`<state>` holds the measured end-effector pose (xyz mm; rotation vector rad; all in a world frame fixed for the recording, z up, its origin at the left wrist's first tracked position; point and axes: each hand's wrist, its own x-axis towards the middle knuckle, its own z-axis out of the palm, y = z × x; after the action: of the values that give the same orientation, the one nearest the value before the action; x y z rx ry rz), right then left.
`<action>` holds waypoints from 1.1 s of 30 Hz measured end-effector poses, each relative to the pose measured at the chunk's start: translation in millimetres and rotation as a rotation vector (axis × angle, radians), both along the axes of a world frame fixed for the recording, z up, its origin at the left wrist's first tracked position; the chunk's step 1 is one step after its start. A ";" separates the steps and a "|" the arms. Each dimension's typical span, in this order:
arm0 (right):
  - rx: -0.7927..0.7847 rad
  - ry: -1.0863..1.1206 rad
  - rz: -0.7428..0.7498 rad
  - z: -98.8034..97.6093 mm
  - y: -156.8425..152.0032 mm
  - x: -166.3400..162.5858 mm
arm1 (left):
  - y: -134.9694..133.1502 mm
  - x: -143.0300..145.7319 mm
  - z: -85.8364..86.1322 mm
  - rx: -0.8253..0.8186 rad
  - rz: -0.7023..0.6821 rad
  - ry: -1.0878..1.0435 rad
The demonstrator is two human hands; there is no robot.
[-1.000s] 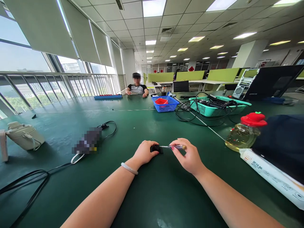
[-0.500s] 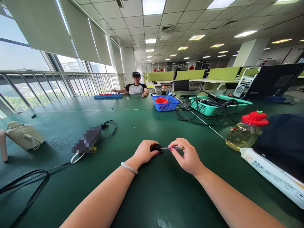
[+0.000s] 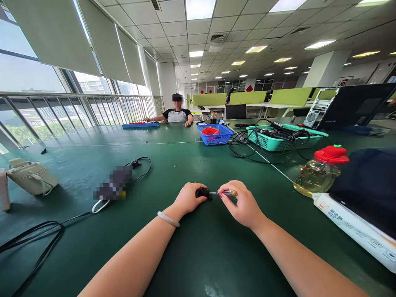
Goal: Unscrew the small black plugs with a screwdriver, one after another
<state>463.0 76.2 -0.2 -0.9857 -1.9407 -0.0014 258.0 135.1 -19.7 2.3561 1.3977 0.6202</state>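
My left hand, with a pale bangle at the wrist, is closed around a small black part and keeps it on the green table. What kind of part it is, I cannot make out. My right hand pinches the clear handle of a screwdriver, held nearly level. The screwdriver's shaft points left, and its tip meets the right side of the black part. Fingers of the left hand hide some of the part.
Left lie a blurred dark object with a cable and a beige bag. Ahead stand a blue basket and a green basket of cables. Right are a red-lidded bottle and a white pack. A person sits across the table.
My right hand and the screwdriver's handle have shifted very slightly, with the fingers rolled a little around the handle. My left hand and the black part stay in place.
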 end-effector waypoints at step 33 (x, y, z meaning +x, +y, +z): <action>0.291 -0.229 0.083 -19.7 -3.3 -20.0 | 3.0 1.0 2.0 0.030 0.063 -0.029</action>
<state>443.0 72.9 -20.0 -0.7362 -2.1144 -0.3539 259.0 138.1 -17.7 2.3247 1.4644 0.6939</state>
